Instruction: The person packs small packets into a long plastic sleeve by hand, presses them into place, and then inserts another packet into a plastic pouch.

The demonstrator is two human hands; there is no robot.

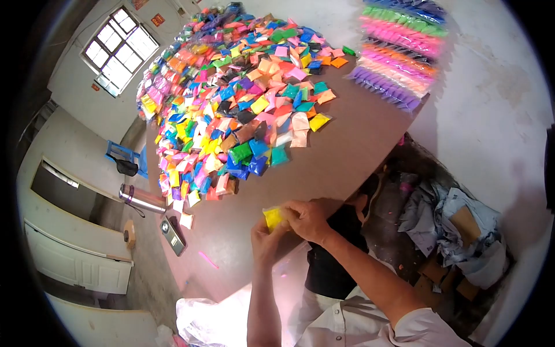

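Note:
My left hand (266,243) and my right hand (307,220) meet at the near edge of the table (341,156). Between them is a small yellow packet (272,217) in a clear wrapper, pinched by the fingers of both hands. Part of the packet is covered by my fingers. Beyond my hands, a large heap of small coloured packets (231,115) spreads across the table, with a teal packet (280,154) and a green packet (240,152) at its near side.
Clear bags of coloured strips (399,52) lie at the table's far right. A metal flask (143,198), a phone (173,235) and a pink strip (208,259) lie on the left. White plastic (211,321) hangs in front. Crumpled bags (468,231) and cardboard fill the floor at right.

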